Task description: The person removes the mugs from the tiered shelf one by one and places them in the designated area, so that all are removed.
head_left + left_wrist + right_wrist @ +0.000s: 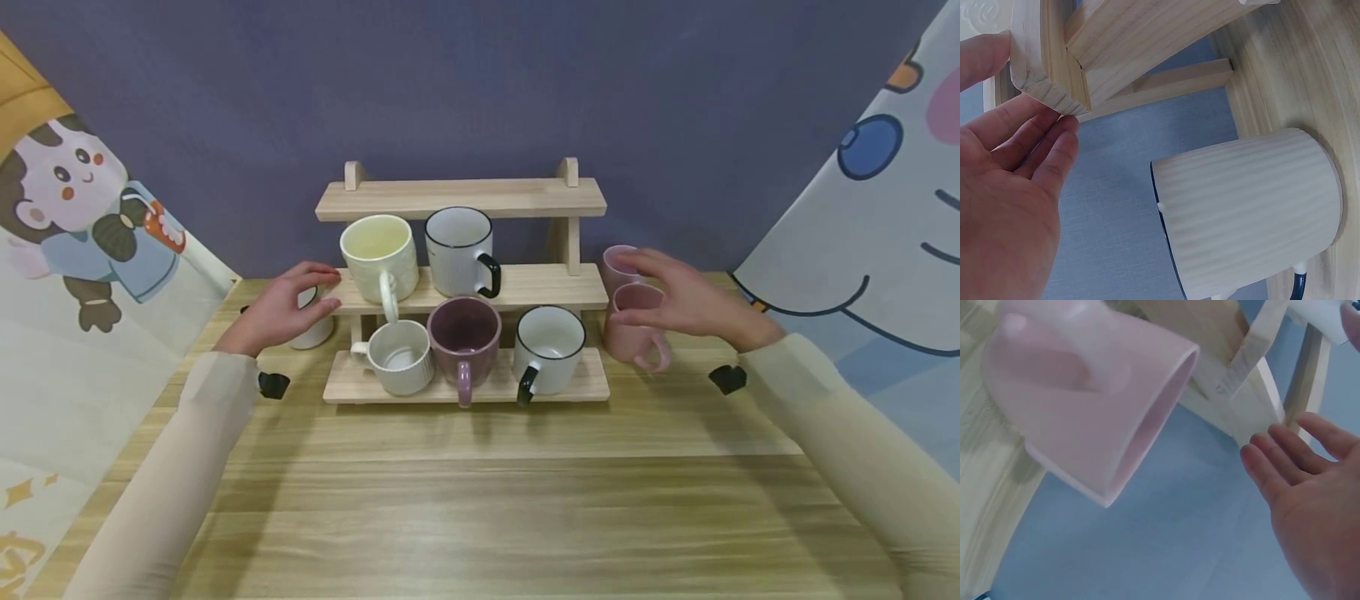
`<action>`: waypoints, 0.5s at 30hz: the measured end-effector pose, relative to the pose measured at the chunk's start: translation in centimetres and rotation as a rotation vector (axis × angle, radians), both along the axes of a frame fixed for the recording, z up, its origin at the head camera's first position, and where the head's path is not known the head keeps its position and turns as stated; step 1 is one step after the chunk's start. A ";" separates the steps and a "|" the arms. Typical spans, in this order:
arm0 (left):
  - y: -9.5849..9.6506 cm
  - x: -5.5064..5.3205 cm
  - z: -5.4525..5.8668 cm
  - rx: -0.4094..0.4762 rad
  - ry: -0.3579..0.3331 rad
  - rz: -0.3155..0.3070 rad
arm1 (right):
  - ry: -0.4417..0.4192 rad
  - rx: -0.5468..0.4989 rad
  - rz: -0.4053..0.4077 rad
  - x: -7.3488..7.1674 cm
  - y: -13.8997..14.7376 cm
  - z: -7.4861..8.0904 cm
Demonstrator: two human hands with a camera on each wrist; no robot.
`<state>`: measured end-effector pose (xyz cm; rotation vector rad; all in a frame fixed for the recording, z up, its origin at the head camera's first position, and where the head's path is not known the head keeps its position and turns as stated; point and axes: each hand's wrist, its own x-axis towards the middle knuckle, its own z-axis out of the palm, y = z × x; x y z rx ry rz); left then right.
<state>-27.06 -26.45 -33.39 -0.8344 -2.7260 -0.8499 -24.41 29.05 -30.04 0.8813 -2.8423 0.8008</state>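
A three-tier wooden rack point(465, 200) holds several mugs. My left hand point(281, 308) pinches the left end of its middle board point(1054, 75), the thumb on one edge and the fingers on the other. Beside that hand a ribbed white mug with a dark rim point(1247, 212) stands on the table, partly hidden in the head view. My right hand point(686, 300) hovers at the rack's right end with fingers spread and relaxed, holding nothing. Close below it is a pink mug point(637, 333), with a second pink cup point(619, 262) behind.
On the middle board stand a cream mug point(380, 258) and a white mug with a black handle point(453, 258). Lower down are a small white cup point(401, 358), a purple mug point(465, 337) and a black-rimmed white mug point(550, 350). The wooden table point(480, 517) extends in front.
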 end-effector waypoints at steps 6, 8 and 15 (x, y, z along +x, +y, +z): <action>0.0 0.0 0.0 0.009 0.005 -0.002 | 0.021 -0.024 0.038 0.1 -0.8 0.7; 0.0 -0.1 -0.1 0.011 0.005 -0.002 | 0.022 -0.023 0.047 0.1 -1.2 1.0; 0.1 0.0 -0.1 -0.002 0.002 0.000 | 0.074 -0.032 0.085 0.0 -2.5 1.9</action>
